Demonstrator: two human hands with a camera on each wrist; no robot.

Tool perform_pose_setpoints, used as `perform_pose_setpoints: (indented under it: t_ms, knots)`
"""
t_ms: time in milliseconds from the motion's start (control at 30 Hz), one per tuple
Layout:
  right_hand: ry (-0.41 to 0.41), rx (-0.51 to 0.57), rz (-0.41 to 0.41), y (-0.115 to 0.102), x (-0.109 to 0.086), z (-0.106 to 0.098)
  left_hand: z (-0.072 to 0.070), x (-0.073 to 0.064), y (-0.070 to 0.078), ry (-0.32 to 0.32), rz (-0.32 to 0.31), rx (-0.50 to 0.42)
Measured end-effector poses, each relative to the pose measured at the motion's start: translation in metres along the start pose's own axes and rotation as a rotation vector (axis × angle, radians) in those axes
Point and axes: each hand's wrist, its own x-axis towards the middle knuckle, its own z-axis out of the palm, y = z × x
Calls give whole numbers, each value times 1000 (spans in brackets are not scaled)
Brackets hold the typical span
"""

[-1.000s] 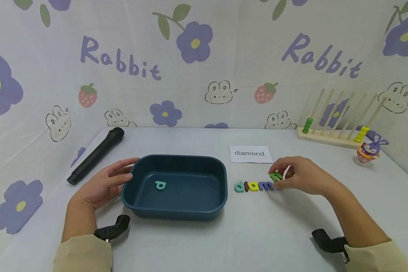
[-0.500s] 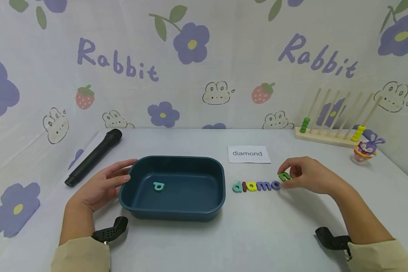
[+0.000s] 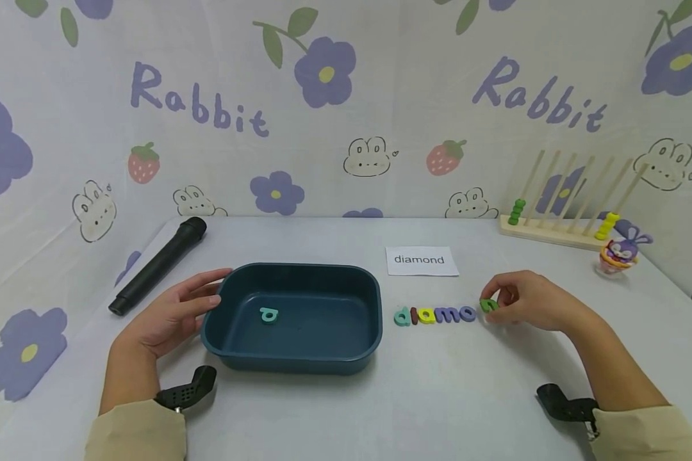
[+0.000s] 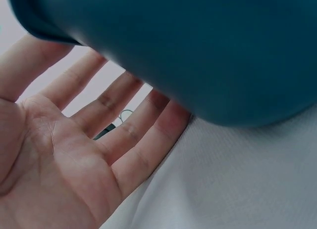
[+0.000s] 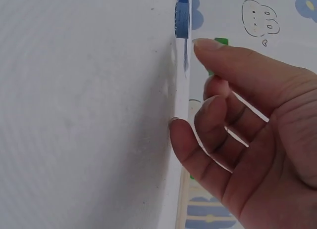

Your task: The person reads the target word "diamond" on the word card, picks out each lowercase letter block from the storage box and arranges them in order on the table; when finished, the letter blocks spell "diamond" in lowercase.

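Note:
In the head view my right hand [image 3: 525, 301] pinches a green letter n [image 3: 488, 305] between thumb and fingers, low by the table. To its left a row of letters reads d, i, a, m, o, ending in a blue-purple o [image 3: 468, 314]. A white card [image 3: 422, 261] printed "diamond" lies behind the row. My left hand [image 3: 175, 314] touches the left side of a dark teal basin [image 3: 291, 365]; in the left wrist view its fingers [image 4: 104, 105] lie fairly straight against the wall. One teal letter [image 3: 269, 315] lies inside. The right wrist view shows only slivers of the green letter [image 5: 221, 41].
A black microphone [image 3: 158, 266] lies at the back left. At the back right stand a wooden rod counter [image 3: 553, 238] with green and yellow beads and a small purple rabbit figure [image 3: 619, 253]. A patterned cloth [image 3: 311, 141] hangs behind the table.
My right hand has moved right with the green n, past the o, and lowered it towards the table at the row's right end. My left hand stays at the basin.

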Motion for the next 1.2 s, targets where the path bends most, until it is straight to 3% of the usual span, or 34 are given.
perform_pose_setpoints:
  t_ms: [433,1200]
  knots:
    - [-31,-52,0,7,1,5,0,-1,1,-7,15,-16]
    - [-87,-29,30,8,1,4,0,0,1,-14,8,-16]
